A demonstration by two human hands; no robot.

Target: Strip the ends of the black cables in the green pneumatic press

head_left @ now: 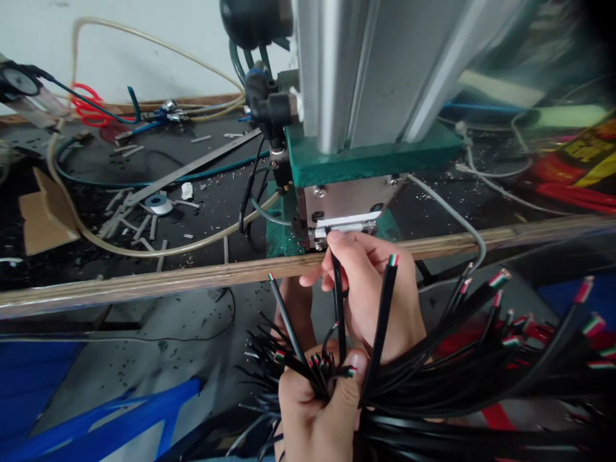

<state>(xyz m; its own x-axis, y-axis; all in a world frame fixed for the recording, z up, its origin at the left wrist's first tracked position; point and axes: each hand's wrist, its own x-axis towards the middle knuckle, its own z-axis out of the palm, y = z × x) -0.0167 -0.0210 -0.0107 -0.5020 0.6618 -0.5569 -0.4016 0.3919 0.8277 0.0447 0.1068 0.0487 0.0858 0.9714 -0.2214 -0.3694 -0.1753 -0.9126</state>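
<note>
My left hand [320, 410], low in the middle, is closed around a bunch of black cables [385, 314] whose cut ends show red, white and green wires. Above it, my right hand [380, 289] pinches one black cable [338, 301] between thumb and fingers. The upper end of that cable is at the metal blade slot [344, 229] of a green and silver machine [375, 154]; my fingertips partly hide its tip. More black cables with bared coloured ends [500, 279] spread to the right.
The wooden bench edge [144, 276] runs across the view. On the black bench top lie a steel ruler [192, 165], a tape roll [158, 204], cut scraps, a cardboard piece [48, 212] and air hoses. A blue stool [129, 417] stands below.
</note>
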